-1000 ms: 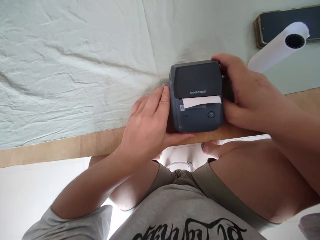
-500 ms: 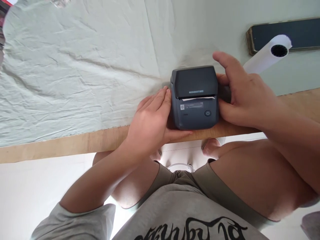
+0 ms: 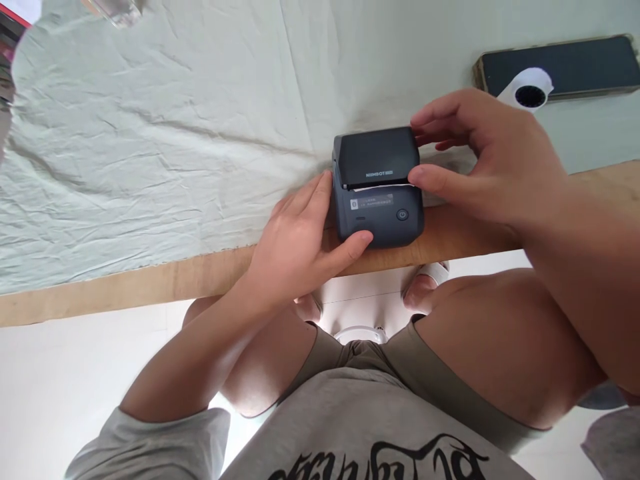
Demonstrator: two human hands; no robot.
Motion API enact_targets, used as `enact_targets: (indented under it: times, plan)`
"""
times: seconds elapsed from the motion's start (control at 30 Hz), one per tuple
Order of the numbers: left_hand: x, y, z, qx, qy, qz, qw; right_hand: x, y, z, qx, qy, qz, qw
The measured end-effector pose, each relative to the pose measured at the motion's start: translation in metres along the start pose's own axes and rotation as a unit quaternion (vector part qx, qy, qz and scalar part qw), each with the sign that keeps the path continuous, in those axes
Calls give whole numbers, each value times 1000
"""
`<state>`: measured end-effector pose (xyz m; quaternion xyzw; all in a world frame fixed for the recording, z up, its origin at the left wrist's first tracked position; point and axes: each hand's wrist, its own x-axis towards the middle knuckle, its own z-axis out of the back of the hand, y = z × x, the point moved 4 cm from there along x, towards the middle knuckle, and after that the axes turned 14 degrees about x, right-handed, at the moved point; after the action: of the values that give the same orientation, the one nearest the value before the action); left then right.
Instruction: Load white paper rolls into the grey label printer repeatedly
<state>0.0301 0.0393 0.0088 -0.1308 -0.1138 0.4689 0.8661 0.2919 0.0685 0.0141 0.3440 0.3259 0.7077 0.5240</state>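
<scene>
A dark blue-grey label printer (image 3: 383, 217) with a black lid (image 3: 377, 157) sits at the table's front edge. A thin white strip shows in the slot between lid and body. My left hand (image 3: 300, 233) grips the printer's left side, its thumb on the lower front and its fingers along the side. At the lid's right side is my right hand (image 3: 493, 157), thumb and fingertips touching the right corners of the lid, with the palm lifted away from the printer.
A white paper roll (image 3: 530, 90) lies partly behind my right hand, its end overlapping a dark phone (image 3: 590, 65). Pale green cloth (image 3: 200, 133) covers the table, leaving a bare wooden edge (image 3: 190, 277). A clear object (image 3: 120, 10) is at top left.
My right hand has shifted up onto the lid's right edge. The left thumb has risen from below the printer onto its front. In the view, the printer sits slightly farther left and higher.
</scene>
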Motion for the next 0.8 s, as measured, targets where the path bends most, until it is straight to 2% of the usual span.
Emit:
enact_targets:
  times: [0.3,0.4,0.6,0.8]
  plan:
    - [-3,3,-1,8,3,-6,1000,1,15,-1,-8,-59,60,996]
    - [-3,4,-2,10,0,-14,1000,-2,23,-2,-5,-98,56,994]
    - [-4,6,-2,26,3,-22,999,2,41,-6,-11,-115,38,993]
    - [-7,8,-3,28,8,-19,999,12,42,-1,-21,-167,43,985]
